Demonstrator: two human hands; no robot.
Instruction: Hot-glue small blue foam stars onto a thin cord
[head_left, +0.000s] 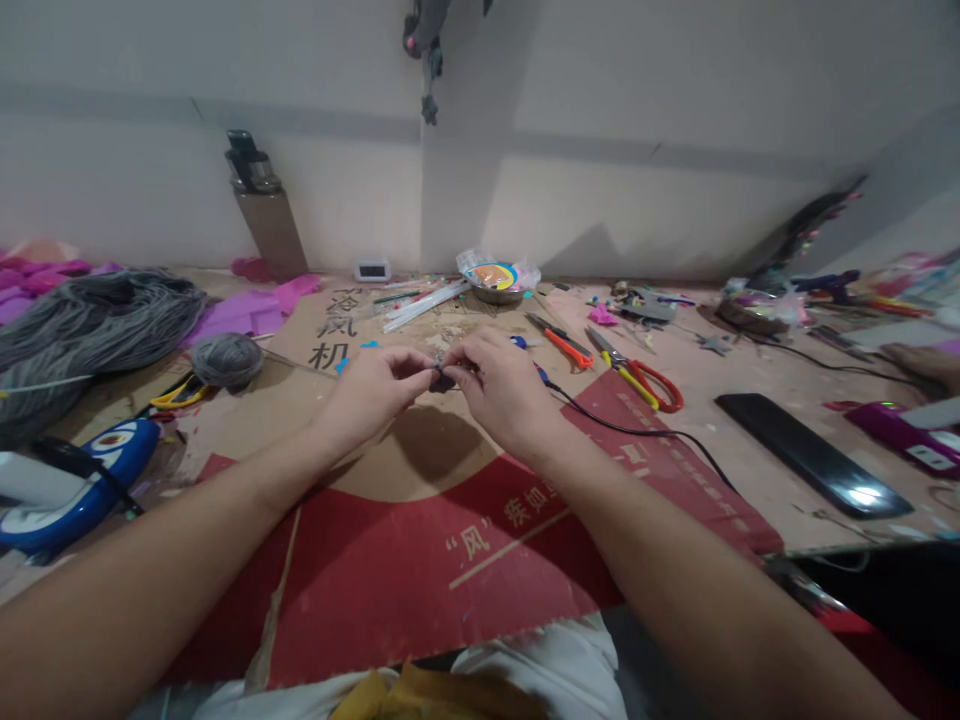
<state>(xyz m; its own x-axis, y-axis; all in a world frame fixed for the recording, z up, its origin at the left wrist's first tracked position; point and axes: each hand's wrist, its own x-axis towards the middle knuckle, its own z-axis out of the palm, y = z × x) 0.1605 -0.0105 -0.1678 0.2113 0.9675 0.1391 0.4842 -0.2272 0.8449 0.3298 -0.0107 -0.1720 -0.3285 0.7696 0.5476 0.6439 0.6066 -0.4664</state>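
Note:
My left hand (386, 385) and my right hand (495, 385) meet over the middle of the cardboard sheet (360, 580). Between their pinched fingertips is a small dark grey piece (442, 380), mostly hidden by the fingers, so its kind cannot be made out. Both thumbs press against it. Just beyond my right hand lies a blue-ended tool with a black cord (622, 425) running right. A ball of grey yarn (226, 360) rests to the left of my left hand.
Red-and-yellow scissors (637, 370) and an orange-handled cutter (562, 342) lie right of my hands. Further right are a black phone-like slab (814, 455) and another person's hand (922, 365). A grey yarn skein (97, 330) and blue device (112, 465) occupy the left. A bowl (499, 290) stands behind.

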